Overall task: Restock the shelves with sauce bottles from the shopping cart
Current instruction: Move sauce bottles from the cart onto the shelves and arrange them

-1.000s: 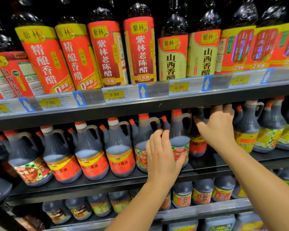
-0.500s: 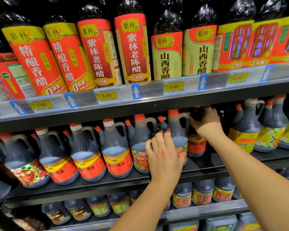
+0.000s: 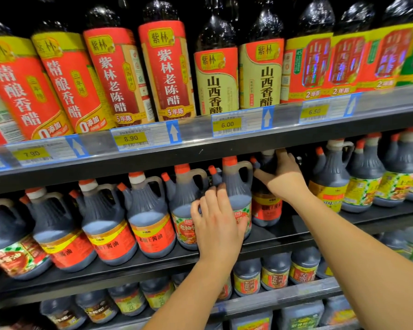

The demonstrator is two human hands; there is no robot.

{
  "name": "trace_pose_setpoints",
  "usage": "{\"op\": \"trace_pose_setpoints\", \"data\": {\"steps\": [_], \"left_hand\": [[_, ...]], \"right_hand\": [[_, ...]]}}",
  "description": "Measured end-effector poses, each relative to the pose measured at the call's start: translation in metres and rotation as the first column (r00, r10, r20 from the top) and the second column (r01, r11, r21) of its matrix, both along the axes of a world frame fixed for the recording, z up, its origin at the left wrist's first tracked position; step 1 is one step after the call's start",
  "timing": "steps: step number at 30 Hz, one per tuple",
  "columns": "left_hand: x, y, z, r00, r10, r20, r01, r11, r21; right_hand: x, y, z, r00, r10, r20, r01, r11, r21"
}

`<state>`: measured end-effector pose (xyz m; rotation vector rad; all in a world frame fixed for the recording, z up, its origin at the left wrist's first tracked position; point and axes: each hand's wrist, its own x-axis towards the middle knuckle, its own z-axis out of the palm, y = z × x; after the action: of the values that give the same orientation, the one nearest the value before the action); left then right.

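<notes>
Plainly the sauce jug (image 3: pixel 265 208) stood set back on the middle shelf (image 3: pixel 293 231), right of centre, my right hand (image 3: pixel 285 179) clenched round its neck and shoulder, my left hand (image 3: pixel 218 220) lying with fingers (image 3: pixel 221 198) nearly straight against the neighbouring jug (image 3: pixel 236 186) to its left. I judged it full and heavy, rigid plastic with a slick label, best taken by the neck or moulded handle.

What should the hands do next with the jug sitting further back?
Probably the right hand should slide the dark brown plastic jug with the red label forward, level with its row. It sits behind its neighbours, the hand grips its neck, and the left hand rests on the orange-capped jug beside it.
</notes>
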<state>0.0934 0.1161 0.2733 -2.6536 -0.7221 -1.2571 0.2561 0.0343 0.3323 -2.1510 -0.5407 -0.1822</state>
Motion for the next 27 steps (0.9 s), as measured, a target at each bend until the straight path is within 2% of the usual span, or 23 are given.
{"op": "trace_pose_setpoints", "data": {"steps": [7, 27], "left_hand": [[-0.001, 0.001, -0.001, 1.000, -0.006, 0.004, 0.006, 1.000, -0.001], [-0.001, 0.001, 0.000, 0.999, -0.027, -0.020, 0.026, 0.998, -0.049]], "right_hand": [[-0.014, -0.019, -0.005, 0.993, 0.072, 0.091, -0.081, 0.991, 0.109], [-0.020, -0.026, -0.011, 0.981, 0.066, 0.182, -0.078, 0.995, 0.060]]}}
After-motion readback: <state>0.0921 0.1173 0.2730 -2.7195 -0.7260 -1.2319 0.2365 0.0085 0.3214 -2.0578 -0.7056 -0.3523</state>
